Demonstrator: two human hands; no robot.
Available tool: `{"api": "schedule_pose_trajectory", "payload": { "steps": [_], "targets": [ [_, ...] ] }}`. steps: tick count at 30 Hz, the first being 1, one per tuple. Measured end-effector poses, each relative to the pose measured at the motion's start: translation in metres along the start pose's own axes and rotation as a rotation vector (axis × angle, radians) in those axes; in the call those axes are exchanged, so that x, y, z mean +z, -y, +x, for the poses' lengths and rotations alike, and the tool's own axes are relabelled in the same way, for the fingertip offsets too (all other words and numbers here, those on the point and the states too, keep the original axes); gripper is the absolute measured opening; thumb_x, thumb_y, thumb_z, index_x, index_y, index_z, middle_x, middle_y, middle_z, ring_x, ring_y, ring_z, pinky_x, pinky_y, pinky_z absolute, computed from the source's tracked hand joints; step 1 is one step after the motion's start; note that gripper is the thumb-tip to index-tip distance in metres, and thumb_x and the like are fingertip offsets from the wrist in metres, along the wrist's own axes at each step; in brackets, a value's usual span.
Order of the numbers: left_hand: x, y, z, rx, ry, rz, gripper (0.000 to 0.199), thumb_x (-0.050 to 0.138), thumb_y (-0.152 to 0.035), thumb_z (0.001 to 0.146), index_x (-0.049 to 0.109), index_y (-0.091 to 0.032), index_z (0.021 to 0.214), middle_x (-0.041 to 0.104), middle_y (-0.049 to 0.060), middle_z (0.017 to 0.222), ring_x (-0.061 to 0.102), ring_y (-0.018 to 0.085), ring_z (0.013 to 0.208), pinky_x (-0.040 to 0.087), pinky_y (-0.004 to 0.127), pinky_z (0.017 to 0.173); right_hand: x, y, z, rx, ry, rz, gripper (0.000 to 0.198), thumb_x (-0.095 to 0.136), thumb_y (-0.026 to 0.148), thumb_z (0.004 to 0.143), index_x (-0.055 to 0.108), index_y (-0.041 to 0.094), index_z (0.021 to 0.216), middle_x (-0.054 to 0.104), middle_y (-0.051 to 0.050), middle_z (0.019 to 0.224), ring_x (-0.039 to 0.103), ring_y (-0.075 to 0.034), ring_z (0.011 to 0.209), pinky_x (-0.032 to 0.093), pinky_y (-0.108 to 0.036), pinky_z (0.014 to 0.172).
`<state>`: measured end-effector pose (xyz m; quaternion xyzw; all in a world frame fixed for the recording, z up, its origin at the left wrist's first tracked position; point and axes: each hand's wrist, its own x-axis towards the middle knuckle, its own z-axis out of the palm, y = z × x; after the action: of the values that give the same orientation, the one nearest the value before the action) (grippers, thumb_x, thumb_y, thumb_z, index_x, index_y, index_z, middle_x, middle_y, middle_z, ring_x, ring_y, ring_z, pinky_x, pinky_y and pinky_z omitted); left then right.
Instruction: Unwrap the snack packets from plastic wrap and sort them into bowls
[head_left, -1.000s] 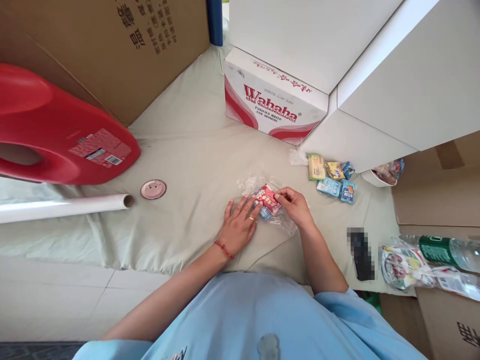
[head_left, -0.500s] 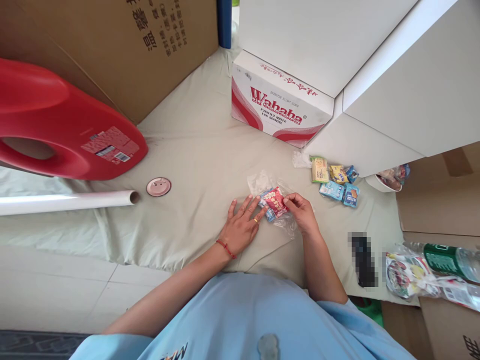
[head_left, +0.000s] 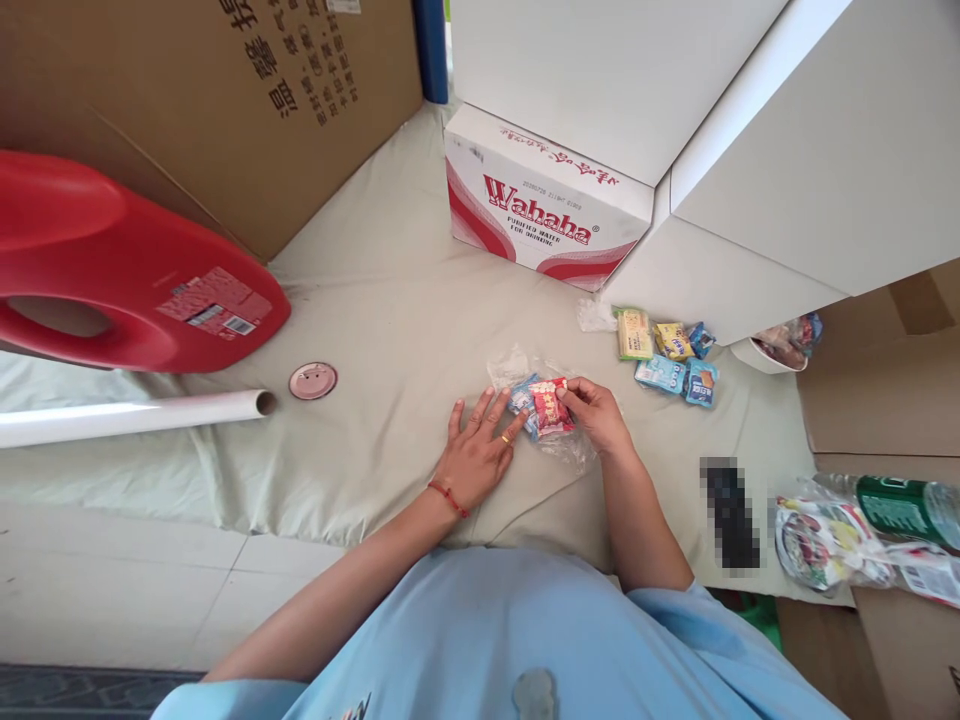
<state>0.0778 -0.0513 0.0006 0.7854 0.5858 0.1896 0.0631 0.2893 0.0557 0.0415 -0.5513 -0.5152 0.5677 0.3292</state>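
Head: right hand [head_left: 600, 418] pinches red packet's [head_left: 553, 412] upper-right edge; left hand [head_left: 475, 456] splayed, perhaps touching.

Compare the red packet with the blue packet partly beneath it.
The red packet is on top, its front largely visible; the blue packet is partly covered by it. The right hand pinches the red packet's edge, while the left hand is nearest the blue packet, contact unclear. Both are small, printed packets over clear plastic wrapping.
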Motion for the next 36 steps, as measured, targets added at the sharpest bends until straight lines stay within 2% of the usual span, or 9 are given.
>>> {"api": "schedule_pose_trajectory", "payload": {
  "steps": [8,13,15,18,22,26,29,32,36],
  "targets": [
    [0.001,0.0,0.0,0.007,-0.013,-0.009,0.059,0.054,-0.023,0.101,0.046,-0.035,0.159,0.033,0.01,0.172,0.027,0.034,0.161,0.013,0.067,0.129,-0.036,0.013,0.051,-0.105,-0.344,0.01,0.042,0.073,0.059,0.075,0.065,0.019,0.088,0.061,0.003,0.069,0.049,-0.012,0.058,0.042,-0.026,0.057],
    [0.0,-0.002,-0.001,0.0,-0.033,-0.02,0.061,0.056,-0.022,0.099,0.046,-0.034,0.158,0.034,0.011,0.171,0.028,0.034,0.16,0.012,0.066,0.129,-0.036,0.03,0.045,-0.356,-0.561,-0.247,0.041,0.063,0.054,0.09,0.067,0.02,0.111,0.07,-0.008,0.107,0.062,-0.017,0.081,0.055,-0.034,0.076],
    [0.0,-0.002,-0.001,0.007,-0.038,-0.013,0.061,0.055,-0.021,0.099,0.046,-0.034,0.158,0.035,0.011,0.171,0.028,0.033,0.16,0.011,0.065,0.129,-0.019,0.031,0.017,-0.468,-0.503,-0.372,0.032,0.056,0.047,0.098,0.069,0.021,0.111,0.07,-0.008,0.108,0.065,-0.02,0.092,0.056,-0.037,0.086],
    [0.001,-0.002,-0.001,0.023,-0.053,0.005,0.06,0.055,-0.021,0.1,0.047,-0.032,0.158,0.038,0.011,0.169,0.028,0.033,0.16,0.012,0.065,0.129,0.014,0.021,-0.024,-0.599,-0.207,-0.536,0.026,0.05,0.036,0.104,0.072,0.023,0.111,0.072,-0.01,0.112,0.066,-0.023,0.107,0.055,-0.041,0.098],
    [0.002,-0.002,0.0,0.027,-0.092,0.006,0.061,0.056,-0.019,0.098,0.047,-0.03,0.158,0.04,0.013,0.168,0.029,0.033,0.16,0.016,0.064,0.128,0.041,-0.01,-0.04,-0.626,-0.023,-0.746,0.034,0.051,0.025,0.103,0.068,0.019,0.132,0.066,-0.015,0.137,0.057,-0.029,0.129,0.048,-0.05,0.114],
    [-0.003,-0.006,-0.001,0.066,-0.265,-0.025,0.062,0.058,-0.015,0.096,0.048,-0.027,0.156,0.051,0.016,0.161,0.035,0.033,0.157,0.025,0.06,0.126,0.037,-0.028,-0.028,-0.618,-0.014,-0.751,0.04,0.052,0.024,0.103,0.064,0.016,0.141,0.061,-0.017,0.146,0.054,-0.029,0.135,0.046,-0.052,0.117],
    [-0.012,-0.014,-0.001,0.151,-0.388,-0.086,0.062,0.06,-0.013,0.094,0.05,-0.025,0.153,0.068,0.014,0.142,0.053,0.028,0.145,0.037,0.049,0.119,0.03,-0.028,-0.024,-0.661,0.091,-0.713,0.041,0.054,0.022,0.102,0.064,0.02,0.141,0.063,-0.015,0.145,0.055,-0.028,0.135,0.047,-0.051,0.117],
    [-0.018,-0.019,0.002,0.207,-0.377,-0.133,0.059,0.058,-0.013,0.096,0.05,-0.026,0.153,0.076,0.009,0.127,0.066,0.024,0.127,0.042,0.042,0.107,0.025,-0.026,-0.026,-0.682,0.188,-0.678,0.042,0.055,0.023,0.102,0.063,0.025,0.143,0.063,-0.013,0.145,0.055,-0.026,0.135,0.048,-0.05,0.116],
    [-0.013,-0.015,0.011,0.155,-0.31,-0.108,0.048,0.053,-0.014,0.099,0.057,-0.023,0.145,0.075,0.009,0.132,0.068,0.023,0.12,0.042,0.041,0.098,0.021,-0.027,-0.028,-0.664,0.262,-0.639,0.043,0.056,0.024,0.102,0.061,0.026,0.145,0.063,-0.013,0.146,0.056,-0.025,0.137,0.047,-0.049,0.117]
  ]
}}
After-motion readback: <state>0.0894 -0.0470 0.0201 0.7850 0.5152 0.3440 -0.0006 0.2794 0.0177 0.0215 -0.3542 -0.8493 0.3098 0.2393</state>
